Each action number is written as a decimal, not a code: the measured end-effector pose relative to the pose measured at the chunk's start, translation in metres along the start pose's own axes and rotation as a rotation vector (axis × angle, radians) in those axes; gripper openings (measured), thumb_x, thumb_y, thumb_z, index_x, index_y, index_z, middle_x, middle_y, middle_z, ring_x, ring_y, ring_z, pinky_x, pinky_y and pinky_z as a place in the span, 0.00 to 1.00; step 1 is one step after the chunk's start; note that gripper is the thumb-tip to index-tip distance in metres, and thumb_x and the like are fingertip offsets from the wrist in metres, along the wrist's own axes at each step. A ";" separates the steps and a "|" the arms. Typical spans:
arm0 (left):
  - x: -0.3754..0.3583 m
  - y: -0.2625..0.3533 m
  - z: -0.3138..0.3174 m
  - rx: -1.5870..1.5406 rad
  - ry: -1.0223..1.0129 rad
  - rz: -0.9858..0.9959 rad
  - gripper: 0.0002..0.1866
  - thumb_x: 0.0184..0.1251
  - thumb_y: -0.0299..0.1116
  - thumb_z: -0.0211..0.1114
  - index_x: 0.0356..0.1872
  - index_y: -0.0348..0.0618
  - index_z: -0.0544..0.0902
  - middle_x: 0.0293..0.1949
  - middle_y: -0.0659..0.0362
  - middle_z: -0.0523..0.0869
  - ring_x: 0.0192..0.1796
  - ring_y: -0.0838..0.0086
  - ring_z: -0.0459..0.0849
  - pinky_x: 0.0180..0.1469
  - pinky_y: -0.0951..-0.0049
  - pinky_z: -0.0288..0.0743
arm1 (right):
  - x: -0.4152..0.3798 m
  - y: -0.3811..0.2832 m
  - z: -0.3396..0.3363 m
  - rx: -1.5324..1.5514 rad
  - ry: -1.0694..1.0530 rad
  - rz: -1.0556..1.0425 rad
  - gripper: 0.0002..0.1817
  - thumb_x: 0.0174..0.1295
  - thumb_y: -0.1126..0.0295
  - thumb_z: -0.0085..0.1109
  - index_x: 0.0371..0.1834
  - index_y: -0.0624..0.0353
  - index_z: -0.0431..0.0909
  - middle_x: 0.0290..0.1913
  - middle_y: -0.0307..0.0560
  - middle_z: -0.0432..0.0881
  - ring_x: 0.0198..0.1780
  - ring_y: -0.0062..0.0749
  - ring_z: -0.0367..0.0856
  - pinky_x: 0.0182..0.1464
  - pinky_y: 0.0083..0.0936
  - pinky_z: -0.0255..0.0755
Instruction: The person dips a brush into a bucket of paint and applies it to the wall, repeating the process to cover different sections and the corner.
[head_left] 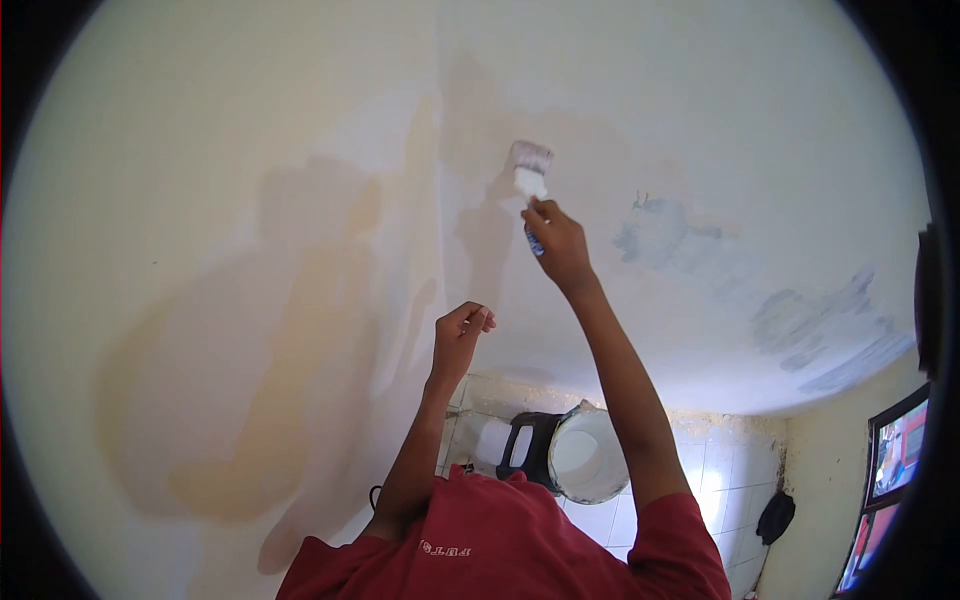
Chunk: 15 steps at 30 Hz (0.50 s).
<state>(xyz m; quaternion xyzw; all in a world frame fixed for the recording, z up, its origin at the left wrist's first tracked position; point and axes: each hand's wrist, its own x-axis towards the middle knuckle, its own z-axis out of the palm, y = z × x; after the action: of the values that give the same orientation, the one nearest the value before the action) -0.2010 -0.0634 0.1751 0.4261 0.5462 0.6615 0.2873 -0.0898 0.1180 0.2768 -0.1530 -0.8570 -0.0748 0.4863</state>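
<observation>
My right hand is closed around the handle of a paintbrush, raised in front of the wall to the right of the corner. The brush's bristles point up and lie at or close to the wall; exact contact is hard to tell. White paint coats the part just below the bristles. Lower and to the left, my left hand hangs in the air with its fingers curled in, and nothing shows in it. Below both hands a paint bucket with white paint inside stands near the floor.
A black stool-like object is beside the bucket. Grey smears mark the right wall, and the corner with the left wall runs down the middle. White floor tiles, a black item and a window lie at right.
</observation>
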 end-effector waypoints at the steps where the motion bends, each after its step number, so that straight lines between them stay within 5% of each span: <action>1: 0.001 -0.010 0.000 0.002 -0.004 -0.014 0.11 0.75 0.29 0.58 0.35 0.34 0.84 0.30 0.59 0.87 0.35 0.77 0.85 0.40 0.76 0.78 | -0.013 -0.001 0.013 0.070 -0.056 0.054 0.10 0.57 0.80 0.65 0.42 0.61 0.81 0.45 0.53 0.83 0.40 0.46 0.87 0.41 0.36 0.82; 7: 0.006 -0.013 0.002 -0.047 -0.060 -0.014 0.11 0.76 0.29 0.57 0.35 0.34 0.83 0.30 0.60 0.86 0.34 0.79 0.83 0.39 0.77 0.77 | -0.024 -0.034 -0.007 0.330 -0.024 0.246 0.08 0.60 0.81 0.64 0.42 0.64 0.82 0.41 0.52 0.84 0.38 0.40 0.87 0.39 0.29 0.82; 13: 0.000 -0.026 0.026 -0.352 -0.088 -0.049 0.07 0.77 0.29 0.58 0.39 0.38 0.81 0.28 0.62 0.83 0.31 0.81 0.81 0.31 0.79 0.73 | -0.098 -0.067 -0.058 0.687 0.471 0.781 0.04 0.62 0.82 0.64 0.39 0.68 0.83 0.36 0.48 0.86 0.35 0.28 0.86 0.37 0.24 0.81; 15: -0.004 -0.016 0.083 -0.245 -0.153 -0.088 0.05 0.75 0.28 0.60 0.37 0.39 0.79 0.26 0.62 0.82 0.29 0.81 0.80 0.28 0.80 0.72 | -0.150 -0.034 -0.116 0.648 0.532 0.933 0.04 0.62 0.81 0.64 0.39 0.68 0.83 0.33 0.48 0.86 0.34 0.28 0.86 0.37 0.24 0.81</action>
<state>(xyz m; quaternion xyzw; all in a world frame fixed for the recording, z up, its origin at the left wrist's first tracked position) -0.1279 -0.0235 0.1617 0.4127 0.4561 0.6755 0.4066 0.0649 0.0249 0.2089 -0.3320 -0.5289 0.3733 0.6860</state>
